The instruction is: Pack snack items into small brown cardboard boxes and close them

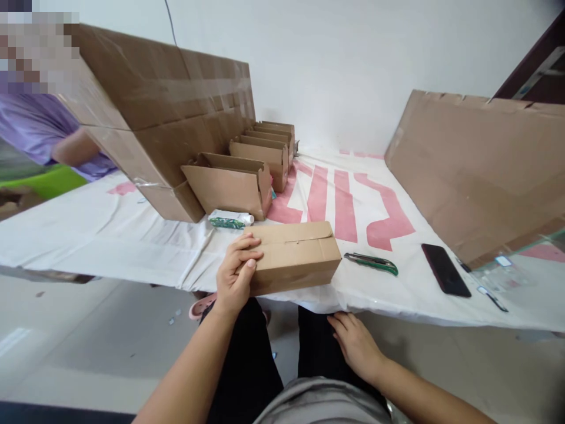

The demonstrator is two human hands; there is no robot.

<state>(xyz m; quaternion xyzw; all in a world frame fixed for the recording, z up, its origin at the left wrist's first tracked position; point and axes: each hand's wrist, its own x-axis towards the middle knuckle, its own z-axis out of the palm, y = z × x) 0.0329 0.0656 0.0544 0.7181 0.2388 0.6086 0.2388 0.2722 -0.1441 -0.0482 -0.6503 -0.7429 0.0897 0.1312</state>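
A closed small cardboard box (296,254) lies at the near edge of the white-covered table (132,241). My left hand (237,272) grips its left end, fingers curled over the top edge. My right hand (355,343) rests flat and open on my black-trousered thigh, below the table edge, holding nothing. Just behind the box lies a white and green tube (230,220).
A row of open small boxes (247,171) runs back along a big taped carton (168,112). A green utility knife (371,263) and a black phone (445,270) lie to the right, near a leaning cardboard sheet (481,171). A person in purple (39,126) sits far left.
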